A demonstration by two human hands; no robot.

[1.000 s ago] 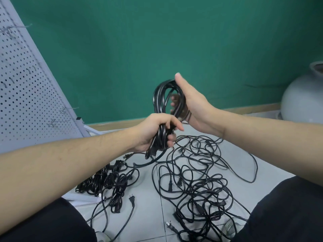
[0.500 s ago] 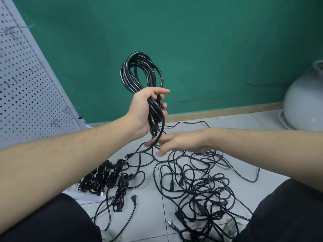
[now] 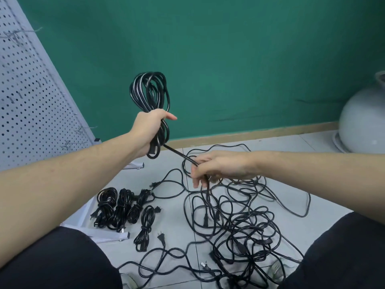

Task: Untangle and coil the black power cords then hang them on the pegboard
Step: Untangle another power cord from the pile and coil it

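Where tangled cords (image 3: pixel 239 222) sprawl, tiled floor (image 3: pixel 177 215) meets green wall (image 3: pixel 229 59).

Cut off by left edge: pegboard (image 3: pixel 31 90). Cut off at right: grey round vessel (image 3: pixel 366 122). Blurred near right hand (image 3: pixel 220 167): loose cord tail (image 3: pixel 206 190). Hidden inside left hand (image 3: pixel 150 130): middle of coil (image 3: pixel 150 90).

A grey round vessel (image 3: pixel 363 122) stands against the green wall (image 3: pixel 229 49).
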